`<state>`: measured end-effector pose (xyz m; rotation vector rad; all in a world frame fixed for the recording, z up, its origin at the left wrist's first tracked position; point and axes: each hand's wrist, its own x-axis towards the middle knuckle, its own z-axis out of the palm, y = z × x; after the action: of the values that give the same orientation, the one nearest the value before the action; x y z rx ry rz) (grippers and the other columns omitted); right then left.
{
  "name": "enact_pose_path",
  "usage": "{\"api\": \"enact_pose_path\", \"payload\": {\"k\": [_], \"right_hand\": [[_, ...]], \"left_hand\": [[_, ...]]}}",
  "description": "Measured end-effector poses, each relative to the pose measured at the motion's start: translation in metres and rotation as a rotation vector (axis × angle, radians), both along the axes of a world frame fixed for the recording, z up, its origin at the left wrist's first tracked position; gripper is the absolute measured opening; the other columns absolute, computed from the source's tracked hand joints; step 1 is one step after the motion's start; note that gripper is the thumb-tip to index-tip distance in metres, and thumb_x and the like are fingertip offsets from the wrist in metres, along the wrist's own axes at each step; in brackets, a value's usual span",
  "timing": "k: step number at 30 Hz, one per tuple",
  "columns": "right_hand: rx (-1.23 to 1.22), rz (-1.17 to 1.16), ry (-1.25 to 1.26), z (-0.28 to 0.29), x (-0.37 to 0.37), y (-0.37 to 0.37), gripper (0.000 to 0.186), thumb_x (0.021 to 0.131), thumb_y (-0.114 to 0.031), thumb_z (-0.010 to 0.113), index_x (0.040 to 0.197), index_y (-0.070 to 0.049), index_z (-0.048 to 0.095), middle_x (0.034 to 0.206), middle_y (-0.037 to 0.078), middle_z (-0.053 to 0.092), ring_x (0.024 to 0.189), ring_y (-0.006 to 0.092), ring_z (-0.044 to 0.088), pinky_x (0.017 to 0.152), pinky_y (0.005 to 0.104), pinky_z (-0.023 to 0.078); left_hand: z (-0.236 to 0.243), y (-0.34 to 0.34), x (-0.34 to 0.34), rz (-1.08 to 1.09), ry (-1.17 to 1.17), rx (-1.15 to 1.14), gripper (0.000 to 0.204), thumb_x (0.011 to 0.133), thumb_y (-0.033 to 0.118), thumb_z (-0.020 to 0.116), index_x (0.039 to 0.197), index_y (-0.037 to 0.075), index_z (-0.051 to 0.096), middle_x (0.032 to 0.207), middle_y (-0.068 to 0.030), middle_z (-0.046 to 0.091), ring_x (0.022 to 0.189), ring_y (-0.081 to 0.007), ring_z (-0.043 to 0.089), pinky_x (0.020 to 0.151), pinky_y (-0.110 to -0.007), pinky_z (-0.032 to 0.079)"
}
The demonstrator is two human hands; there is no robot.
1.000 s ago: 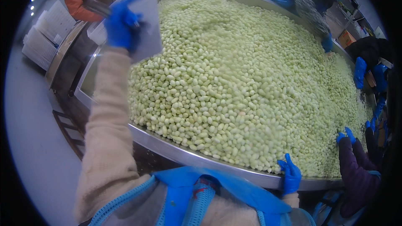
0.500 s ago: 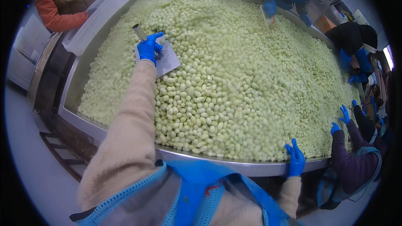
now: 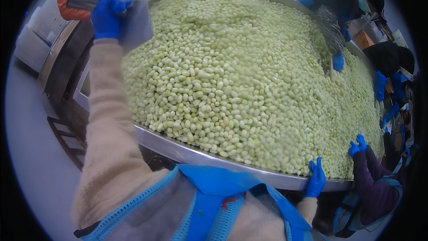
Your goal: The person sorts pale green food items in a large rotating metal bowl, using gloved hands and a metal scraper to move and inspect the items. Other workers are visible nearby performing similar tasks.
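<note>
Scoop [image 3: 139,20], L hand [image 3: 108,14] — tray [image 3: 191,152] w/ grn ovals [image 3: 223,85]

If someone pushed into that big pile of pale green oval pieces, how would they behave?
The pale green oval pieces would probably roll and slide over one another, being small, rounded and loosely heaped. They may feel slippery, since many look shiny. Each is likely light, but so many together in the broad metal tray could well resist a push.

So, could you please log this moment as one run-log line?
left hand: gripping pale flat tool by metal handle | right hand: open, at metal tray rim | tray: heaped with pale green oval pieces
</note>
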<state>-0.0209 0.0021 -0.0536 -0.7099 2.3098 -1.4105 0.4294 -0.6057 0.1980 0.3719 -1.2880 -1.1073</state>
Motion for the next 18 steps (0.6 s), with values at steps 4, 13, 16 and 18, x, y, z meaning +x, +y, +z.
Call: {"api": "enact_pose_path", "payload": {"k": [4,13,16,18], "right_hand": [[-0.02,-0.017,-0.043,0.005,0.001,0.004,0.042,0.101,-0.009,0.047,0.142,0.001,0.051,0.123,0.016,0.067,0.113,0.0208,0.065,0.098,0.0323,0.049],[0.065,0.006,0.155,-0.006,-0.004,0.0,0.041,0.101,-0.006,0.047,0.141,-0.003,0.053,0.117,0.015,0.071,0.105,0.0191,0.068,0.093,0.031,0.051],[0.069,-0.009,0.156,-0.005,-0.005,0.002,0.041,0.1,-0.006,0.047,0.14,-0.002,0.054,0.118,0.015,0.07,0.105,0.0188,0.068,0.092,0.0309,0.051],[0.119,-0.015,0.184,-0.002,-0.005,0.008,0.04,0.101,-0.006,0.048,0.139,0.0,0.054,0.119,0.015,0.07,0.105,0.0188,0.068,0.092,0.0305,0.051]], "left_hand": [[-0.18,-0.001,0.001,0.362,-0.198,0.436,0.023,0.092,0.019,0.058,0.097,0.002,0.072,0.058,-0.0007,0.048,0.051,-0.0136,0.048,0.053,-0.029,0.045],[-0.191,0.01,-0.008,0.231,-0.182,0.558,0.037,0.091,0.02,0.06,0.117,-0.004,0.07,0.053,0.0014,0.044,0.045,-0.01,0.045,0.052,-0.027,0.049],[-0.11,0.009,-0.035,0.157,-0.158,0.335,0.03,0.093,0.021,0.059,0.101,-0.004,0.072,0.054,0.0009,0.043,0.047,-0.0115,0.046,0.058,-0.03,0.051],[-0.062,-0.018,-0.044,0.055,-0.044,0.225,0.024,0.095,0.022,0.058,0.08,0.004,0.063,0.056,0.0002,0.043,0.049,-0.0126,0.046,0.064,-0.034,0.054]]}}
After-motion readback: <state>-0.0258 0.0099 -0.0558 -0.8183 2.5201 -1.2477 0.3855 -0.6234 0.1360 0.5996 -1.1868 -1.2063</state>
